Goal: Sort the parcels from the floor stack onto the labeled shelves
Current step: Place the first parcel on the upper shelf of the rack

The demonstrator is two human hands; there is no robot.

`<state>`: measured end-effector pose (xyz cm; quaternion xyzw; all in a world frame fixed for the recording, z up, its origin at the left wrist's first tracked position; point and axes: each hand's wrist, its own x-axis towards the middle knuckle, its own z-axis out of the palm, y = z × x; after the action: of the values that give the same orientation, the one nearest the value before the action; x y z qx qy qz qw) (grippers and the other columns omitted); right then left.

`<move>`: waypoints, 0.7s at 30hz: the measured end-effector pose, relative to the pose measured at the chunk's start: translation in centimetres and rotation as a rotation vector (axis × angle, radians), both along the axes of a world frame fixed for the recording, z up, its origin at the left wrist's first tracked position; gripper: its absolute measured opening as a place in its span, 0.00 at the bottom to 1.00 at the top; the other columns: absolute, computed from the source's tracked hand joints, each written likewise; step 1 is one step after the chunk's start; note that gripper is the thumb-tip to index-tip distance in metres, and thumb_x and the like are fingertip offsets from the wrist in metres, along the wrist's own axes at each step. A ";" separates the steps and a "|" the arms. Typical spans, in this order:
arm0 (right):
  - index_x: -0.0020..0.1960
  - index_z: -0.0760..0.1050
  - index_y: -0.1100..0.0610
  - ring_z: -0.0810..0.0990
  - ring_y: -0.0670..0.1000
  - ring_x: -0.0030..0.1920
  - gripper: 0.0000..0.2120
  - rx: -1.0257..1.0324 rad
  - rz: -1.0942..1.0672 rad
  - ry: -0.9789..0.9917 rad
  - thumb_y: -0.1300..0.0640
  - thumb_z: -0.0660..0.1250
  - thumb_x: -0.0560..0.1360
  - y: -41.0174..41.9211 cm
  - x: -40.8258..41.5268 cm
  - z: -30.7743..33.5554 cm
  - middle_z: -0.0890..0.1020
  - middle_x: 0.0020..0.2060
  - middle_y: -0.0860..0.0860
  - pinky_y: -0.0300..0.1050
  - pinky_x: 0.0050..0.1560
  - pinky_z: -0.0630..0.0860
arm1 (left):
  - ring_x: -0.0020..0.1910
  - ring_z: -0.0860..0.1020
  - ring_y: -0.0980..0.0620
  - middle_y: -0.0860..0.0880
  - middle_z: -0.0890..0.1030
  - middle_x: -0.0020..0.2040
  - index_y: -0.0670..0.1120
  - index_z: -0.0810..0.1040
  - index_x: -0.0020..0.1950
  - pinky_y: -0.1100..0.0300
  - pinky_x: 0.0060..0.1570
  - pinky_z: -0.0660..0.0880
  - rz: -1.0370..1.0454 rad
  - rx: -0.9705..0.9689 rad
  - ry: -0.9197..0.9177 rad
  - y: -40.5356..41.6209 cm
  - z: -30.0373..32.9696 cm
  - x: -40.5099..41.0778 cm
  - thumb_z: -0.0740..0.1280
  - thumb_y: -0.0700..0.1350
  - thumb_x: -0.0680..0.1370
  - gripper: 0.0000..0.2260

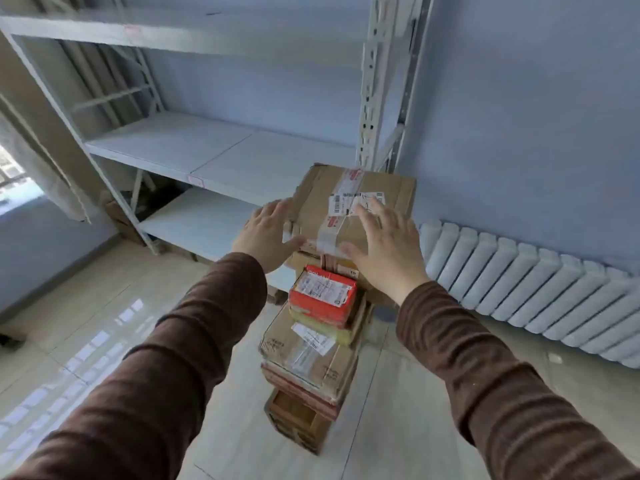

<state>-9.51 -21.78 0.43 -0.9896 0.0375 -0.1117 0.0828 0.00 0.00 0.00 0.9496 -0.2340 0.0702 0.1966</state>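
A large brown cardboard parcel (353,206) with clear tape and a white shipping label tops the far floor stack. My left hand (266,233) hovers at its left edge, fingers spread, holding nothing. Over the parcel's near right part, my right hand (384,244) is spread flat, partly covering the label; whether either hand touches the box is unclear. Nearer to me stands a second stack: a red box (322,296) on top, a tan parcel (308,355) under it, and a small brown box (298,420) at the bottom. White metal shelves (221,150) stand behind, bare.
A white radiator (536,289) runs along the right wall. The shelf upright (374,81) rises just behind the large parcel. Small pink labels (195,180) mark the shelf edges. Pale tiled floor (104,323) spreads to the left, and a curtain (45,174) hangs at far left.
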 end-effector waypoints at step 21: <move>0.83 0.40 0.45 0.62 0.52 0.78 0.44 0.975 -0.304 0.081 0.40 0.65 0.80 -6.1 5.2 -5.4 0.57 0.81 0.48 0.54 0.79 0.59 | 0.53 0.77 0.46 0.44 0.77 0.63 0.44 0.66 0.74 0.53 0.53 0.76 0.251 -0.367 0.469 -4.3 -5.7 10.7 0.64 0.55 0.81 0.26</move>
<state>-4.35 -27.86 -4.95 -0.8229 0.2319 -0.0534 0.5159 10.65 -4.30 -5.68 0.9101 -0.0466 -0.0857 0.4028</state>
